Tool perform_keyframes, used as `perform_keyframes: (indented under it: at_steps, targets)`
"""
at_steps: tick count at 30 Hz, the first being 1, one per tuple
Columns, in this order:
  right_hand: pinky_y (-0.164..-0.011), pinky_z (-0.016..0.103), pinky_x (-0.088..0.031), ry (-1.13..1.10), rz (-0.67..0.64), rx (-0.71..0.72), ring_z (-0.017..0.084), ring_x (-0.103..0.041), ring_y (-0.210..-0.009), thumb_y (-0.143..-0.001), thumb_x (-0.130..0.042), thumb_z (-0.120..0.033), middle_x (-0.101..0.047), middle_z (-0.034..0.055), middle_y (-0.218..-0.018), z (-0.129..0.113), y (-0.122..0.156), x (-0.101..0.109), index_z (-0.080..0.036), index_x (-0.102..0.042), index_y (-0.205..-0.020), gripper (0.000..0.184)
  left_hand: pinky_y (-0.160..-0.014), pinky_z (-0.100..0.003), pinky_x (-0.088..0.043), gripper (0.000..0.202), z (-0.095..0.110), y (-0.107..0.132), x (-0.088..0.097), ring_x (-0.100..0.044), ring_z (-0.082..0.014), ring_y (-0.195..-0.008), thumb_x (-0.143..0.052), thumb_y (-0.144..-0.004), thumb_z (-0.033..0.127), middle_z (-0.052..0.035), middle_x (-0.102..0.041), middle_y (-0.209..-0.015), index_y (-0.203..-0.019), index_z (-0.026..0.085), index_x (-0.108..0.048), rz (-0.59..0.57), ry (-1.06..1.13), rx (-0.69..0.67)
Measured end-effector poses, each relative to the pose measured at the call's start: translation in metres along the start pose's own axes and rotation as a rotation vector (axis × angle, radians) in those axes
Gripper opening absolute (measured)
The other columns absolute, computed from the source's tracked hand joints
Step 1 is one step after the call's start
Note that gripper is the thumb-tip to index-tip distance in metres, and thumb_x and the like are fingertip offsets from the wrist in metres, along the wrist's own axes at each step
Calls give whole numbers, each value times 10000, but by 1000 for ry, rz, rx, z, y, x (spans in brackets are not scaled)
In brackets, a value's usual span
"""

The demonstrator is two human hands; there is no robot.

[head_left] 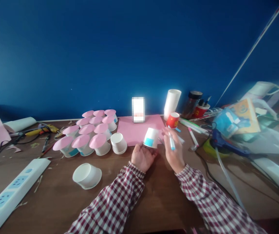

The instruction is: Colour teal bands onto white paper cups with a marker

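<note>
My left hand grips a small white paper cup with a blue patch, holding it upside down just above the brown table. My right hand is closed round a blue-capped glue stick or marker right beside the cup, fingers slightly blurred. Both sleeves are red-and-white check. A pink paper sheet lies just behind the cup.
Several cups with pink lids cluster at centre left, with an open white cup beside them and another on its side. A power strip lies at left. A red cup, cup stack, markers, glue gun and bags crowd the right.
</note>
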State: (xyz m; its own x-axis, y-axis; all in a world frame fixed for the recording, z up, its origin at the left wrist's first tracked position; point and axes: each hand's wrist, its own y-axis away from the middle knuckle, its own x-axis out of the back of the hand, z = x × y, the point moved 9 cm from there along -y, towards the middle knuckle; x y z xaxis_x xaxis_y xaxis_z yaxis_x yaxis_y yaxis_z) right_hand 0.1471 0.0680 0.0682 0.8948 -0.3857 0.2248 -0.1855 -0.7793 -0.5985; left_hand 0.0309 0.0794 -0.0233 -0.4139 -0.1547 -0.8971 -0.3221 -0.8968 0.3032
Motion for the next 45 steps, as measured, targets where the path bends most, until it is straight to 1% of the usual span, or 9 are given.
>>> perform_keyframes:
  at_steps: [5,10,16,20,26,31,37,41,45]
  targets:
    - [-952,429,-480,-7,-8,-27,237,-585,-1112,-946,-447,-307,-612,118,-1193,8,-4,2,-191,-522,-1206,295,-764,-324,-489,333,-15,7,-9,-632,-184,-841,-388,-900,273,-99,-694,-977,-1087,108,-609,-96,-37,96]
    - [-989,435,-450,31,-1,14,233,-578,-1125,-935,-462,-272,-623,105,-1181,4,-5,5,-199,-519,-1201,282,-841,-369,-508,349,-24,7,-7,-649,-216,-900,-401,-915,296,-127,-698,-974,-1124,87,-588,-120,-58,157]
    - [-953,407,-485,14,-49,42,222,-584,-1106,-941,-452,-278,-606,110,-1187,-3,-4,-1,-195,-527,-1186,270,-586,-211,-534,256,-23,2,10,-648,-124,-634,-404,-934,237,-74,-698,-791,-1006,79,-593,57,-105,145]
    - [-922,393,-508,-23,-66,26,216,-591,-1088,-938,-462,-294,-597,107,-1194,-1,-3,-3,-205,-515,-1202,283,-558,-165,-525,215,-22,1,12,-624,-85,-558,-416,-939,208,-47,-682,-717,-940,84,-591,103,-93,128]
    - [-909,407,-509,-13,-18,-24,224,-610,-1048,-919,-489,-303,-620,109,-1146,9,-6,4,-198,-528,-1183,286,-764,-259,-551,218,-20,5,-1,-670,-136,-802,-532,-893,268,-73,-703,-916,-1041,125,-605,-66,-143,60]
    - [-907,400,-503,0,16,-40,216,-621,-1015,-910,-501,-264,-647,97,-1091,14,-10,8,-192,-547,-1156,260,-823,-289,-499,460,-29,11,-15,-645,-186,-932,-751,-704,197,-105,-672,-1066,-1137,172,-597,-267,-422,41]
    - [-925,380,-490,24,70,-16,213,-602,-1045,-918,-489,-261,-632,96,-1122,12,-11,15,-190,-551,-1157,257,-869,-316,-464,608,-10,7,-20,-618,-220,-958,-803,-605,161,-74,-681,-1055,-1182,197,-614,-291,-674,-217]
    - [-918,387,-493,29,80,-7,218,-605,-1034,-917,-483,-257,-633,98,-1103,10,-13,17,-183,-553,-1144,250,-877,-307,-460,410,3,5,-16,-597,-220,-1000,-718,-733,302,-81,-671,-1099,-1118,174,-662,-223,-717,-311]
    - [-905,404,-500,-4,42,-15,224,-611,-1014,-925,-475,-281,-636,105,-1097,7,-10,11,-188,-546,-1156,258,-884,-348,-469,383,6,2,-10,-627,-226,-956,-617,-807,435,-114,-693,-1015,-1023,125,-683,-146,-557,-291]
